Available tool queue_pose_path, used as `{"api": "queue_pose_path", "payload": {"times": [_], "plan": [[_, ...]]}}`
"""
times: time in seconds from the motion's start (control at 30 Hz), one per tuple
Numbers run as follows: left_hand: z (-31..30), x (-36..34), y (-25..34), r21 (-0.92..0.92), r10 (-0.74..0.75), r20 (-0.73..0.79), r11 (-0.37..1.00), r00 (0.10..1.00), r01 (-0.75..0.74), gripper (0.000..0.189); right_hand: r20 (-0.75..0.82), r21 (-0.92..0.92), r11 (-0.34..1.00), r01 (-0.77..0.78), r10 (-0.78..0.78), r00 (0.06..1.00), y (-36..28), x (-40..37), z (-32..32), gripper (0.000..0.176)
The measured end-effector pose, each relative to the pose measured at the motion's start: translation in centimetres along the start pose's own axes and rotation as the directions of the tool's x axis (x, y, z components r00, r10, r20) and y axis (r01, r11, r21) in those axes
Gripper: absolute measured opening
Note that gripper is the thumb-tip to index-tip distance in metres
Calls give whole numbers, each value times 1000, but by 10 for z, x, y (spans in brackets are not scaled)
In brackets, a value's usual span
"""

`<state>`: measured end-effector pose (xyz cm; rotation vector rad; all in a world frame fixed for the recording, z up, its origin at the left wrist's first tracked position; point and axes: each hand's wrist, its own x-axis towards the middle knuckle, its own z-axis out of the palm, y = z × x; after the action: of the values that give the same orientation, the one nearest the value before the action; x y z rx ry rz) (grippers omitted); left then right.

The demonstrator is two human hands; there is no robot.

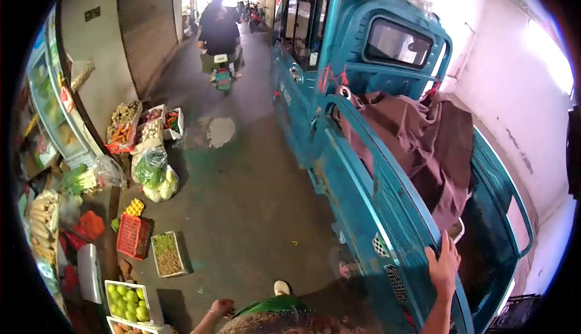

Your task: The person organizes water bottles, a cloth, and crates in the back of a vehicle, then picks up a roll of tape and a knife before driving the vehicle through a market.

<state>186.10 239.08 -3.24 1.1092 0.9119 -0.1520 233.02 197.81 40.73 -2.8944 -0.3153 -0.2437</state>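
My right hand [445, 266] lies over the top edge of the cargo bed's side panel [387, 213], thumb on the outer side and fingers over the top. The panel belongs to a teal three-wheeled cargo truck [339, 37]. Just ahead of that hand, a brown cloth [417, 140] is draped over a load in the bed; what lies under it is hidden. Low in the view, my left hand [223, 308] hangs beside my body with its fingers loosely curled, and I see nothing in it. A shoe [281, 288] shows in front of me.
Along the left stand a crate of green fruit [128, 302], a box of sprouts [168, 254], a red basket [133, 236], bagged cabbages [156, 176] and vegetable crates [123, 125]. Farther up the lane, people ride a scooter [223, 79]. A white wall [496, 79] bounds the right side.
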Motion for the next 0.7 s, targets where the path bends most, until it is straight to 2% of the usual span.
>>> {"api": "queue_pose_path", "payload": {"times": [0.03,0.07,0.1,0.17,0.23,0.27,0.3,0.37,0.4,0.43,0.47,0.5,0.53,0.57,0.6,0.63,0.67,0.7], "plan": [[10,5,29,279,102,-40,956,994,-87,27,3,50,995,83,-83,997,-25,26,11,71],[18,7,69,539,206,-45,829,978,-150,27,29,107,984,143,-146,989,-51,53,19,72],[13,9,100,537,190,-55,833,980,-131,27,51,158,966,203,-213,976,-77,82,26,72],[11,13,136,546,245,-206,832,947,-97,28,69,86,956,281,-287,955,-126,136,46,74],[-8,24,143,112,105,-351,991,931,-69,27,62,55,950,307,-310,949,-172,184,71,74],[-21,26,150,190,101,-387,981,917,-27,25,29,29,947,321,-322,946,-194,205,82,73],[-36,35,154,182,97,-396,983,913,-26,25,32,32,943,332,-333,943,-213,221,90,73],[-77,50,131,162,-163,-364,959,917,234,22,3,-151,965,216,-218,976,-253,246,102,72],[-95,60,121,149,-202,-359,951,911,269,22,-22,-126,974,186,-190,982,-263,252,104,70],[-117,74,105,130,-163,-371,966,914,225,22,-107,-44,968,248,-251,962,-265,254,107,69],[-145,92,79,67,2,-404,997,915,27,22,-106,-56,970,238,-243,964,-266,255,109,69],[-164,110,61,-11,267,-479,951,836,-310,23,-115,-53,968,245,-249,962,-260,260,116,69],[-159,129,73,-63,240,-519,946,820,-317,23,-153,-180,970,165,-193,969,-256,265,128,68],[-170,144,97,594,89,-231,801,969,69,16,-161,-237,956,170,-212,964,-236,277,144,65],[-188,158,122,979,-273,-99,146,957,143,18,-267,-359,910,207,-312,912,-237,273,146,64],[-201,179,139,906,-183,-106,387,977,171,19,-370,-465,856,223,-418,830,-256,276,147,63],[-213,212,163,990,-116,43,137,992,-27,19,-356,-465,836,292,-478,803,-296,288,158,63],[-239,254,151,908,-21,-64,414,998,67,19,-378,-342,783,519,-621,687,-334,289,171,62]]}}
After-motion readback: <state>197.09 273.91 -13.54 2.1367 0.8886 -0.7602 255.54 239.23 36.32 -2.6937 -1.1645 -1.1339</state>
